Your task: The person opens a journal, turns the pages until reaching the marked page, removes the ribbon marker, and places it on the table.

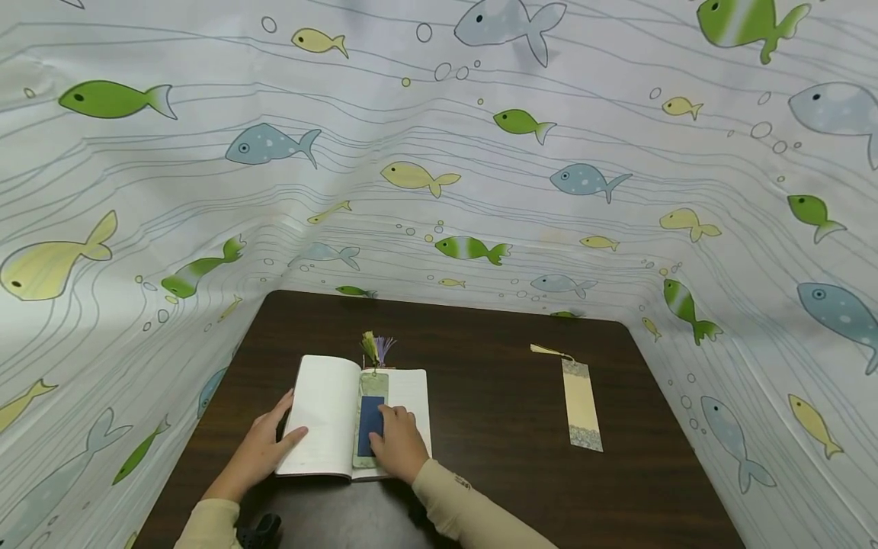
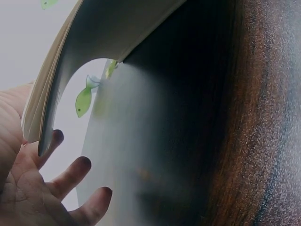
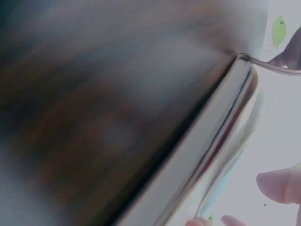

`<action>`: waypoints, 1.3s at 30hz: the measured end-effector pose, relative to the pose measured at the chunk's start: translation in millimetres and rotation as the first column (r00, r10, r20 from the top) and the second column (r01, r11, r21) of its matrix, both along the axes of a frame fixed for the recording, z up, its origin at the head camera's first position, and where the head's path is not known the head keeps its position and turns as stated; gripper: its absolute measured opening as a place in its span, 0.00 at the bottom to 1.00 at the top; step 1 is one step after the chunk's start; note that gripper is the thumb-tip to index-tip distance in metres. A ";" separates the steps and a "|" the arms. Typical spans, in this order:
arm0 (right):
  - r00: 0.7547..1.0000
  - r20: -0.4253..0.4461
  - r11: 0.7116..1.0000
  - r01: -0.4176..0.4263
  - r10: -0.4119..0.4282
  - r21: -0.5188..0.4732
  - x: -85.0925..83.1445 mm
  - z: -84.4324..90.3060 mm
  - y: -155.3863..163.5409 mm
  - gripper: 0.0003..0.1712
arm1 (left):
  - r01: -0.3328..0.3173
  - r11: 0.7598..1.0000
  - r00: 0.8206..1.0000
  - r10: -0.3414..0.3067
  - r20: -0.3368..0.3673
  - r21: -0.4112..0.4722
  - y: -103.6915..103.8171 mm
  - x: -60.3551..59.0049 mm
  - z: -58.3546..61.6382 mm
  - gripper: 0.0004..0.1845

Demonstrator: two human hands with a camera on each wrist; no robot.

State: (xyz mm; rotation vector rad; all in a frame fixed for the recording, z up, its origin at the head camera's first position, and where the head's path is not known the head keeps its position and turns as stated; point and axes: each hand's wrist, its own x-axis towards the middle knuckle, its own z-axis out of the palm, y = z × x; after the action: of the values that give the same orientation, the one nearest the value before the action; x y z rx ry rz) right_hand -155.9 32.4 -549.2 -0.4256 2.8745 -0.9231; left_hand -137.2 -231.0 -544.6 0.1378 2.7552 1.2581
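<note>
An open book [image 1: 325, 415] with blank white pages lies before me. My left hand [image 1: 264, 442] grips its left side, thumb on the page. In the left wrist view the raised cover and pages [image 2: 47, 99] sit between the left thumb side and the spread fingers [image 2: 73, 174]. A green bookmark [image 1: 363, 387] with a dark blue panel lies along the gutter and right page. My right hand [image 1: 400, 444] holds it near its right side, with fingers bent. Yellow-green and purple tassels [image 1: 377, 347] stick out past the book's top edge. The right wrist view shows the thumb [image 3: 282, 186] and little of the other fingers.
Another bookmark [image 1: 583, 404], cream with grey patterned ends and a pale tassel, lies at the right of the dark table [image 1: 494, 427]. Fish-patterned sheeting [image 1: 411, 114] surrounds the table at the back and sides.
</note>
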 end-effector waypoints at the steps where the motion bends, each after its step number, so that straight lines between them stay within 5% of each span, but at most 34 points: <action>1: 0.999 0.047 0.998 0.026 -0.023 -0.052 -2.5 0.0 -1.2 0.28 | -0.003 1.000 1.000 0.003 0.002 0.000 -0.1 0.2 -0.1 0.45; 4: 0.971 0.216 0.967 0.144 -0.097 -0.212 -11.0 2.2 -5.3 0.32 | -0.004 1.000 1.000 0.004 0.005 -0.005 0.0 0.1 -0.7 0.45; 9: 0.866 0.488 0.842 0.342 -0.111 -0.416 -20.6 11.6 -9.7 0.37 | -0.005 1.000 1.000 0.005 0.001 -0.006 0.1 0.8 -0.7 0.45; 15: 0.776 0.626 0.714 0.478 -0.072 -0.511 -23.1 12.9 -13.1 0.38 | -0.007 1.000 1.000 0.007 -0.005 -0.021 0.1 1.7 -1.6 0.45; 27: 0.766 0.636 0.596 0.553 -0.089 -0.583 -19.3 9.9 -25.2 0.43 | -0.003 1.000 1.000 0.004 0.013 -0.029 2.0 2.8 0.8 0.46; 39: 0.738 0.674 0.372 0.635 -0.034 -0.677 -12.3 3.7 -23.6 0.39 | 0.001 0.999 0.999 0.000 0.035 -0.033 1.4 2.5 1.9 0.46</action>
State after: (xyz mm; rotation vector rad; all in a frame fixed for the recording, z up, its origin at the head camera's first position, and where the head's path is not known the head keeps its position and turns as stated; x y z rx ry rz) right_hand -168.2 8.8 -545.4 0.4509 1.6755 -2.1912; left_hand -134.7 -229.6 -542.7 0.1128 2.7441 1.2022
